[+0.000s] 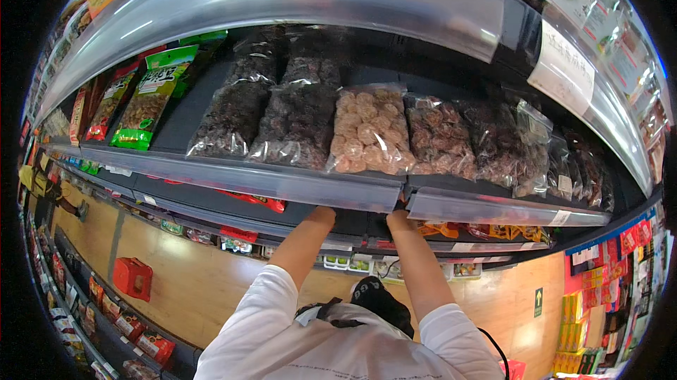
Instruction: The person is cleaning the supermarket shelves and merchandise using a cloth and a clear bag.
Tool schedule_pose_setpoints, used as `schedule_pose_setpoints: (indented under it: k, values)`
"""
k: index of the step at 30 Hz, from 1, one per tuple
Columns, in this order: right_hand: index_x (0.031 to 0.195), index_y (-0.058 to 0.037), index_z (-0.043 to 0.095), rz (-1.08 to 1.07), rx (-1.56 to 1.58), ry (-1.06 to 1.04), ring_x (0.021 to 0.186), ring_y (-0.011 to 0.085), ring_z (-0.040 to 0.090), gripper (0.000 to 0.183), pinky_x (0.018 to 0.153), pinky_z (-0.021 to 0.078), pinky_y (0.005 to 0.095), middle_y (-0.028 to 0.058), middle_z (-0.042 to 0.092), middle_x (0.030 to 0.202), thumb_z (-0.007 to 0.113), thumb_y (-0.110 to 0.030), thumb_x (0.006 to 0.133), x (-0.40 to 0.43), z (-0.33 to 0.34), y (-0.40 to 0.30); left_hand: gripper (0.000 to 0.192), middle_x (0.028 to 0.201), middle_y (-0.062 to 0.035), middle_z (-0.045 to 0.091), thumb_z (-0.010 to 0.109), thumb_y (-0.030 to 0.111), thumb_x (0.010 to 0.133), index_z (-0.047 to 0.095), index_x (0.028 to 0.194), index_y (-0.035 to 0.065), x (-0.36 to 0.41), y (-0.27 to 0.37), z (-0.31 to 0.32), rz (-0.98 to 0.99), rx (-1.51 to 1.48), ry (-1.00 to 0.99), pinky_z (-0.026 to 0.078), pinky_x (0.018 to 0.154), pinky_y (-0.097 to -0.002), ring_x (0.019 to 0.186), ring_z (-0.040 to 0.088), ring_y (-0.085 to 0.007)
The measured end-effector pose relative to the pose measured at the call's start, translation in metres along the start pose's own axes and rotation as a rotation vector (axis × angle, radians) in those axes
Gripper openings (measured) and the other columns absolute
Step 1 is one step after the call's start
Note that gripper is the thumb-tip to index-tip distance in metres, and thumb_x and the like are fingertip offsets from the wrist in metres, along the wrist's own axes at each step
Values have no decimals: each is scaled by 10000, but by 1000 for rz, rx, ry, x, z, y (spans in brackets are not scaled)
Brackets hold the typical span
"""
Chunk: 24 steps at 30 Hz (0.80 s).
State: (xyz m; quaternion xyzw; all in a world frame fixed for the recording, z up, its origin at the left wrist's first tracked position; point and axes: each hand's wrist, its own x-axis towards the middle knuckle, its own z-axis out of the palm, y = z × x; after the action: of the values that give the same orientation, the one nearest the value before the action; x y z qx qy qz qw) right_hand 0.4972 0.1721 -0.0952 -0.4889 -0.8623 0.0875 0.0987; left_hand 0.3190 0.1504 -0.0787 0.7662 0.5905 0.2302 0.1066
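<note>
Both my forearms reach in under the price rail of a dark shelf. Only the wrist end of my left hand (321, 216) shows; its fingers are hidden by the shelf edge. My right hand (400, 215) is mostly hidden too, below a gap in the clear rail (317, 184), with something black at the wrist. What either hand touches cannot be seen. On the shelf above them stand clear bags of pale, round dried food (370, 128), reddish-brown dried food (441, 136) and dark dried food (299, 123). Green snack packets (153, 94) stand to the left.
A clear plastic shelf front (317, 1) curves overhead. Below the rail lie red packets (259, 201) at left and orange packets (439, 229) at right. A red plastic stool or basket (132, 278) stands on the floor. Part of another person (39, 181) shows at far left.
</note>
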Motion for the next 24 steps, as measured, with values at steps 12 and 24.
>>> schedule_pose_setpoints:
  k: [12, 24]
  values:
    - [895, -72, 647, 79, 4, -39, 748, 395, 607, 243, 706, 496, 490, 201, 635, 807, 484, -234, 817, -82, -70, -38, 543, 1412, -141, 337, 225, 490, 933, 383, 1345, 175, -46, 95, -43, -32, 213, -481, 148, 1063, -545, 1308, 309, -296]
    - [809, -13, 659, 23, 148, -79, 750, 398, 617, 395, 770, 481, 485, 248, 635, 829, 415, -321, 844, -73, -42, -124, 593, 1467, -38, 265, 198, 560, 907, 418, 1339, 219, -114, 46, -96, -283, 92, -448, 94, 1070, -580, 1359, 227, -226]
